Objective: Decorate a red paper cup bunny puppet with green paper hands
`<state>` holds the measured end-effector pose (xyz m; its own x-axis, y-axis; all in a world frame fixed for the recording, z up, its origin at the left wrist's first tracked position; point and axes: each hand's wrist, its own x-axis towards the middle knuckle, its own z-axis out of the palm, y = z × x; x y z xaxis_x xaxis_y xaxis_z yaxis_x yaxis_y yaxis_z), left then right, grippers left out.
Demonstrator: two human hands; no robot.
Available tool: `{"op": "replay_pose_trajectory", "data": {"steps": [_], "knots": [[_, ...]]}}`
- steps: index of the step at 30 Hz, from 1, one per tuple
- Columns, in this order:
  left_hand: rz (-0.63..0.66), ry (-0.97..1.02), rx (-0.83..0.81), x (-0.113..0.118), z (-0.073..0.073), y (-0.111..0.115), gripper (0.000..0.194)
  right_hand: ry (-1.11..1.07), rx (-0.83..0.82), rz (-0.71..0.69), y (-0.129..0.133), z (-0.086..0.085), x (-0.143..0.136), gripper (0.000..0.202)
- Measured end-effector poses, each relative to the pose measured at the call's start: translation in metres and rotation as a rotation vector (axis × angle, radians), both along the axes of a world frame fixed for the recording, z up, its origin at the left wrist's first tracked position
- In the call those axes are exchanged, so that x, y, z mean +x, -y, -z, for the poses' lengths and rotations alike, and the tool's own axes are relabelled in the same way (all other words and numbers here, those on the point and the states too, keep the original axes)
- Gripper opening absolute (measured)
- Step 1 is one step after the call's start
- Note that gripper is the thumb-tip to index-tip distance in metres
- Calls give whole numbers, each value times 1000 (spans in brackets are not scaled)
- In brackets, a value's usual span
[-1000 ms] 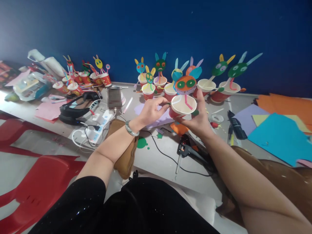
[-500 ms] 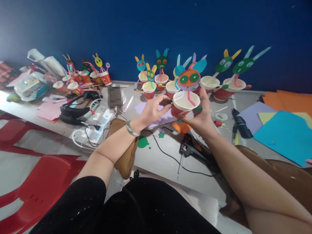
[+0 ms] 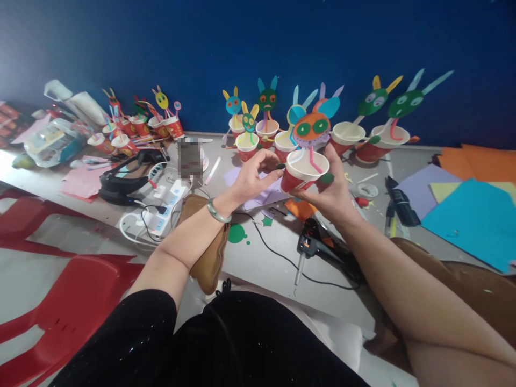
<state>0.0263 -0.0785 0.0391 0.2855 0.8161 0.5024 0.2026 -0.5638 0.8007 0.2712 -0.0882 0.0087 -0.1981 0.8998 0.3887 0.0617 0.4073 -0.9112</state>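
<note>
A red and white paper cup [image 3: 302, 174] is held up above the table between my hands. From its mouth rise pale blue and pink pipe cleaners, under an orange paper face [image 3: 312, 129] with green eyes and blue ears. My right hand [image 3: 332, 196] is closed round the cup's right side and base, beside a green paper oval. At the left side, my left hand [image 3: 258, 177] is closed, thumb against the cup near another dark green oval. Its other fingertips are partly hidden. Below lies a black glue gun [image 3: 308, 244] with a clear glue stick.
Several cup figures [image 3: 246, 142] line the blue wall, with more cups [image 3: 173, 128] farther left. Coloured paper sheets [image 3: 471, 223] and a black marker [image 3: 402, 201] lie right. Left are a power strip [image 3: 169, 207], a black headset [image 3: 121, 185] and red chairs [image 3: 84, 295].
The view has shifted slightly. The cup stays between both hands at nearly the same place, with only a slight change in its tilt and position.
</note>
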Motion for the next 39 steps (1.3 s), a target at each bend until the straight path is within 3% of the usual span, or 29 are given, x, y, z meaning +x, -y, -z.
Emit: {"op": "replay_pose_trajectory", "data": {"steps": [4, 16, 22, 27, 29, 34, 39], "knots": [[20, 22, -12, -1, 0, -2, 61, -4, 52, 62, -5, 13, 3, 153], [16, 51, -99, -1, 0, -4, 60, 38, 141, 100, -3, 12, 1, 141], [101, 140, -215, -2, 1, -6, 61, 33, 137, 102, -2, 10, 1, 141], [219, 225, -425, 7, 17, -9, 101, 24, 119, 79, -1, 4, -2, 142], [253, 231, -493, 14, 23, -8, 107, 16, 122, 63, -1, 5, -3, 145], [272, 248, -536, 25, 23, 0, 103, 16, 139, 7, 0, 10, -5, 151], [260, 327, -590, 26, 12, 8, 80, 64, 60, -55, 4, 5, -2, 159]]}}
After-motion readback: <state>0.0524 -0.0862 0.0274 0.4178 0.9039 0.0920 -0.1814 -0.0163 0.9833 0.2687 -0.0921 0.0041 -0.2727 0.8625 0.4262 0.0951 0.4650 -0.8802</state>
